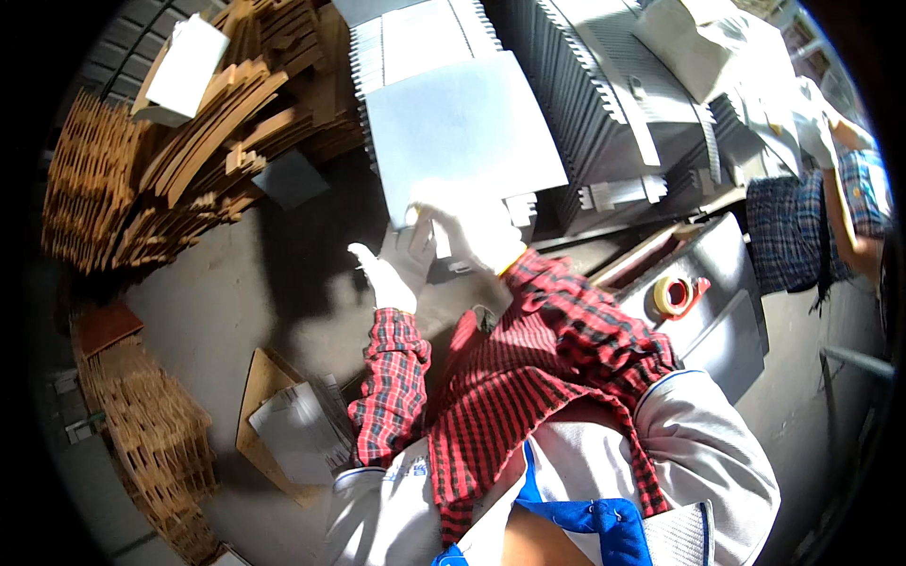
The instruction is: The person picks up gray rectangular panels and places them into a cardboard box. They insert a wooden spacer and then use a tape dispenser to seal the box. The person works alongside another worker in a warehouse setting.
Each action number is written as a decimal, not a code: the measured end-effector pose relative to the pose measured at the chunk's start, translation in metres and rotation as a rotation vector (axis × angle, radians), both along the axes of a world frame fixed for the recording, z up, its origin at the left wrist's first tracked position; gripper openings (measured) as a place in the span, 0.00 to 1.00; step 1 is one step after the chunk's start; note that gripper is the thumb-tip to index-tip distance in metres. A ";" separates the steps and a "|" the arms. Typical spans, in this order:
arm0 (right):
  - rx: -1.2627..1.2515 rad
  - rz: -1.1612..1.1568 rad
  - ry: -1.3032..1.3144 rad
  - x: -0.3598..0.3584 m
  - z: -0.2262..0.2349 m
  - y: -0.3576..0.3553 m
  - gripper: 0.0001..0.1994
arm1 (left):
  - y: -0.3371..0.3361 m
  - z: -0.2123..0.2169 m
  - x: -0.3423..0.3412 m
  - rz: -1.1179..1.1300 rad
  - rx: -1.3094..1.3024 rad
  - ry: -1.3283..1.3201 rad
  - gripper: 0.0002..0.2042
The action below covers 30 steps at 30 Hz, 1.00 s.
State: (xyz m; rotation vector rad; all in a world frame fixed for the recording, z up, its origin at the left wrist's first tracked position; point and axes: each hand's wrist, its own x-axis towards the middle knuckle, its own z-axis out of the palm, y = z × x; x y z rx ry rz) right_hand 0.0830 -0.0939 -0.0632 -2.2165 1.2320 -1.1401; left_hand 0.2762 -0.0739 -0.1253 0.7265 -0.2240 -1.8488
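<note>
Both my hands wear white gloves. My left hand (394, 275) is held just below the near edge of a flat pale grey sheet (462, 123), its thumb stretched out to the left and fingers apart. My right hand (477, 234) is at the sheet's near edge, fingers bent and closed on it; glare washes out part of the glove. The sheet lies askew on top of a tall stack of white slotted panels (415, 38) and sticks out toward me over its near end.
Brown slotted boards (208, 123) are piled at left, with a white box (189, 66) on top. More grey panel stacks (604, 104) stand at right. A tape roll (673, 296) rests on a dark surface. Another person's gloved hand (813, 127) is at far right. White sheets (297, 429) lie on cardboard.
</note>
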 end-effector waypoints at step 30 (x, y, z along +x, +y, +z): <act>0.087 -0.938 0.019 -0.092 -0.029 -0.046 0.13 | -0.013 0.003 -0.006 0.002 0.166 0.174 0.51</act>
